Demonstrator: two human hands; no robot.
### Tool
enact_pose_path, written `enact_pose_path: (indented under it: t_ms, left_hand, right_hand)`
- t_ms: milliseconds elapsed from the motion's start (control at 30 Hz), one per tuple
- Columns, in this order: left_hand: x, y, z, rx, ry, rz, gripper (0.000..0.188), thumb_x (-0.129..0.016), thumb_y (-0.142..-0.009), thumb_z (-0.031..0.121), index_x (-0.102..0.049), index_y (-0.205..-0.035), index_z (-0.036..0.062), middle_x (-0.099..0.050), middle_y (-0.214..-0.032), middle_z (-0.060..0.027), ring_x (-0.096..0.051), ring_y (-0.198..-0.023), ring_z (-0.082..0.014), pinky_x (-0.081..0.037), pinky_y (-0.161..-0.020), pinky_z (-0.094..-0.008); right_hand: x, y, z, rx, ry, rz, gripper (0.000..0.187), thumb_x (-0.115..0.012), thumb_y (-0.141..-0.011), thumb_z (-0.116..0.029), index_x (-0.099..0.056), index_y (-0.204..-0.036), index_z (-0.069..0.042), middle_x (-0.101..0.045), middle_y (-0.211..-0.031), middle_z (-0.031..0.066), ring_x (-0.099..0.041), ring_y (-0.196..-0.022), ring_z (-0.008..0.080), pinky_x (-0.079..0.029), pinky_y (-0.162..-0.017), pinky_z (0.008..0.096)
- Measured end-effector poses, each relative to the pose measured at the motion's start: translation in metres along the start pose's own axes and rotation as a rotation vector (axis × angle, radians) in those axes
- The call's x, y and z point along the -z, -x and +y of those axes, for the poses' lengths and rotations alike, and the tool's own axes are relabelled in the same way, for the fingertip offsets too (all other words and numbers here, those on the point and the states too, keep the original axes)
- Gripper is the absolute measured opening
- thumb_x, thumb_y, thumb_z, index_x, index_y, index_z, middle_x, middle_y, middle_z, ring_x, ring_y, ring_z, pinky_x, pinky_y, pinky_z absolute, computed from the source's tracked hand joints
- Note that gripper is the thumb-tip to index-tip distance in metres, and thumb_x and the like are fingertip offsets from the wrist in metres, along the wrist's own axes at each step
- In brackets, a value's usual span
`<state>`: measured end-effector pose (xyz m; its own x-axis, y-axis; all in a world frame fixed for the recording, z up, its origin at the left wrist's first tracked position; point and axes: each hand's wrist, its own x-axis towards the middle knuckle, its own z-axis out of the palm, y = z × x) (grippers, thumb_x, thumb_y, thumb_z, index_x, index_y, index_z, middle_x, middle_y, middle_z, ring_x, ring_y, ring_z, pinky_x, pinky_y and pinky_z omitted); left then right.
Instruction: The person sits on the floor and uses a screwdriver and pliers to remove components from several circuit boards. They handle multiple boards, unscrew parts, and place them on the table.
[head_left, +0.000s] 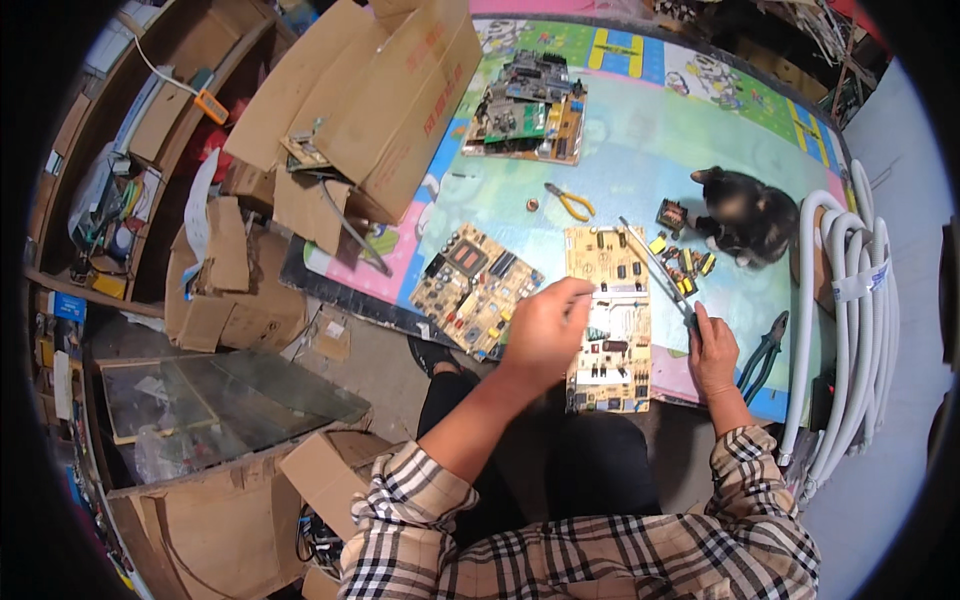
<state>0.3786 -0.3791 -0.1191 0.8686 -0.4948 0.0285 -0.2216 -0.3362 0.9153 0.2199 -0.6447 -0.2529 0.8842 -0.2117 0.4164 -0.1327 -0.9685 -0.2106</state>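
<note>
The board [609, 262] lies lengthwise in front of the person, its near end at the front edge of the worktop [630, 150]. The left hand [548, 335] is over the board's left side, fingers curled in; whether it grips anything, I cannot tell. The right hand [713, 352] is closed round the near end of a long thin tool [657, 266], which slants away to the left, toward the board's far right corner. A second board [470, 290] sits askew just left of the first. Loose parts [688, 268] in yellow and black lie right of it, near a black cat [745, 215]. Yellow pliers [572, 203] rest beyond the board, dark pliers [763, 358] to the right of the right hand. Farther off are a stack of boards [530, 112] and an open carton [395, 110]; at the right hangs a coiled white hose [808, 300]
</note>
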Motion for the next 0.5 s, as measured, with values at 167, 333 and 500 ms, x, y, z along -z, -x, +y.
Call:
enact_pose_path:
  t_ms: [167, 333, 500]
  left_hand:
    - [0.019, -0.052, -0.08, 0.376, 0.142, 0.009, 0.022, -0.053, -0.094, 0.011, -0.064, -0.106, -0.0031, -0.067, -0.086, -0.0067, -0.062, -0.071, -0.01, -0.049, -0.063, -0.025]
    - [0.025, -0.129, -0.098, 0.449, 0.37, 0.205, 0.023, -0.051, -0.096, 0.013, -0.062, -0.108, -0.0037, -0.067, -0.09, -0.0097, -0.061, -0.07, -0.0118, -0.05, -0.06, -0.0233]
    - [0.025, -0.219, -0.091, 0.522, 0.598, 0.261, 0.025, -0.051, -0.095, 0.015, -0.058, -0.11, -0.0037, -0.067, -0.09, -0.0131, -0.062, -0.066, -0.0157, -0.054, -0.057, -0.028]
  right_hand:
    - [-0.007, -0.004, 0.004, -0.035, -0.047, -0.03, 0.052, -0.067, -0.078, -0.005, -0.056, -0.128, -0.007, -0.054, -0.084, 0.0116, -0.054, -0.077, 0.0303, -0.045, -0.069, 0.0402]
    - [-0.009, -0.004, 0.005, -0.097, -0.045, -0.051, 0.05, -0.066, -0.079, -0.006, -0.054, -0.128, -0.005, -0.056, -0.089, 0.0128, -0.054, -0.083, 0.0313, -0.044, -0.074, 0.0409]
    - [-0.01, -0.009, 0.006, -0.143, -0.091, -0.048, 0.04, -0.065, -0.08, -0.008, -0.056, -0.118, -0.004, -0.057, -0.091, 0.0138, -0.054, -0.083, 0.0322, -0.044, -0.074, 0.0412]
